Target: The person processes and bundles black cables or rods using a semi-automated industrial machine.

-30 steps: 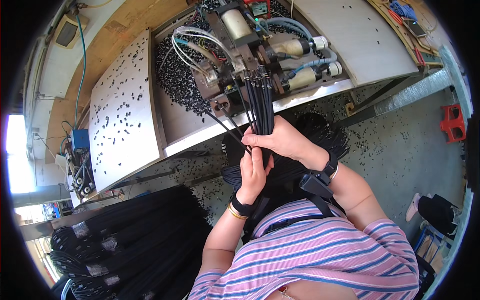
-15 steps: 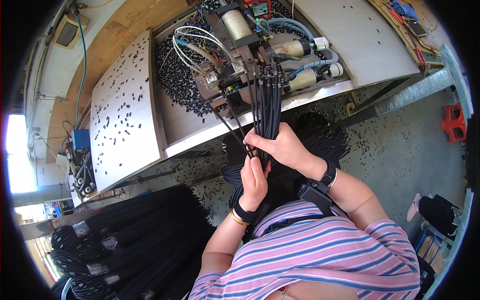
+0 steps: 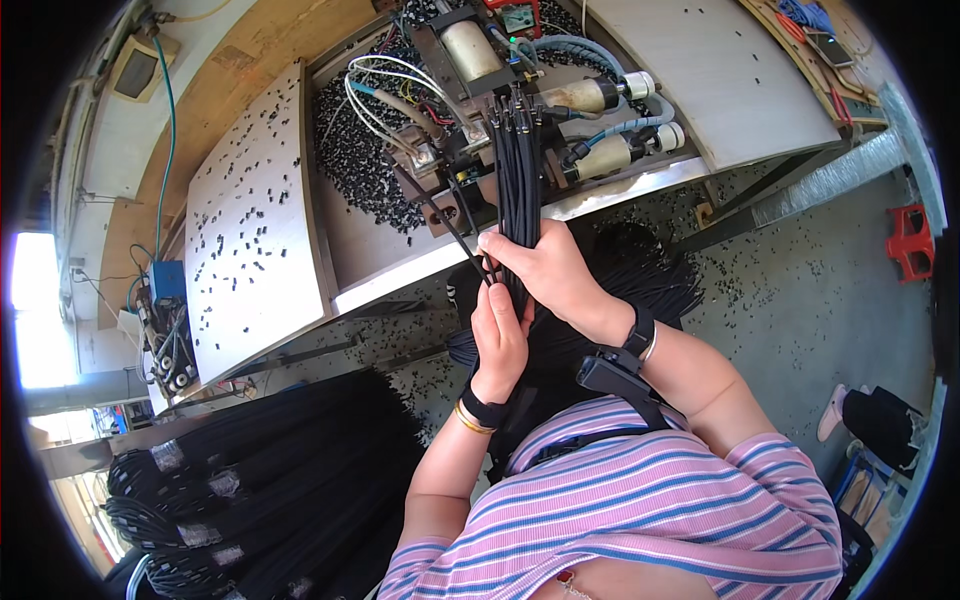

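Head view: cable bundle [image 3: 518, 170], black, upright in front of the machine [image 3: 470, 90], tips level with its fittings. Right hand [image 3: 550, 270] wraps the bundle. Left hand [image 3: 498, 335] pinches 1 cable just below, touching the right. Black pellets [image 3: 245, 230] scattered over the panel [image 3: 270, 300].

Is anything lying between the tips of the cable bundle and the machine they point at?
Nothing visible does. The right hand grips the black cable bundle, whose tips already reach the machine; the left hand pinches one cable beside it.

Pink-and-purple striped short-sleeved shirt [image 3: 640, 510], black wristbands (gold bangle [image 3: 468, 421] on the left).
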Demonstrator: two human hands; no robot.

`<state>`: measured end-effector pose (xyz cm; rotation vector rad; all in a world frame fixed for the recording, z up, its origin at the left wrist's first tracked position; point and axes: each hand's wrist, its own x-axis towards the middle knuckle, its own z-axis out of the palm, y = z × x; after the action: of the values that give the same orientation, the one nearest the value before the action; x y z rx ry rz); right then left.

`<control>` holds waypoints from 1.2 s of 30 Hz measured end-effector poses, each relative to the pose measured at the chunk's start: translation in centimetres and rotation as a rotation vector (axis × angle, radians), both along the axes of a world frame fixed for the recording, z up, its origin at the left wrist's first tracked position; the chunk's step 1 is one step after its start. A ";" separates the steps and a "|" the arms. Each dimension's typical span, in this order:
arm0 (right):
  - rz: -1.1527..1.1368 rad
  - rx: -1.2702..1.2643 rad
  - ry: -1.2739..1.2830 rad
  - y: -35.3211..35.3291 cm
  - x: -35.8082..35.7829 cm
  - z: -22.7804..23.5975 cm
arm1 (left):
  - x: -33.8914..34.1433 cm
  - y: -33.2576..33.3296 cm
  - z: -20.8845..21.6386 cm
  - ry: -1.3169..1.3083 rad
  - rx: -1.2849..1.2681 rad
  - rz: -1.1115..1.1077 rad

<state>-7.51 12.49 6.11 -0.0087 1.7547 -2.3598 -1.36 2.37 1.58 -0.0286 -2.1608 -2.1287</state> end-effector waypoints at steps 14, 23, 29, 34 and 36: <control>0.157 -0.020 0.086 0.8 -0.5 -0.5 | 0.2 0.1 -0.4 0.015 -0.042 -0.031; 0.144 0.027 0.079 1.8 1.1 -1.2 | 1.6 1.0 -0.5 0.011 -0.025 -0.024; 0.163 0.014 -0.047 2.6 1.6 -0.2 | 1.9 1.3 -0.4 0.002 -0.054 0.018; 0.179 0.090 -0.026 2.7 1.5 0.0 | 2.0 1.6 -0.4 0.012 -0.051 0.019; 0.172 0.082 -0.030 2.5 1.5 -0.1 | 2.0 1.6 -0.4 0.013 -0.044 0.022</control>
<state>-6.03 15.01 6.02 -0.1074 1.7597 -2.1563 0.66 3.94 1.20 -0.0225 -2.1903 -2.0629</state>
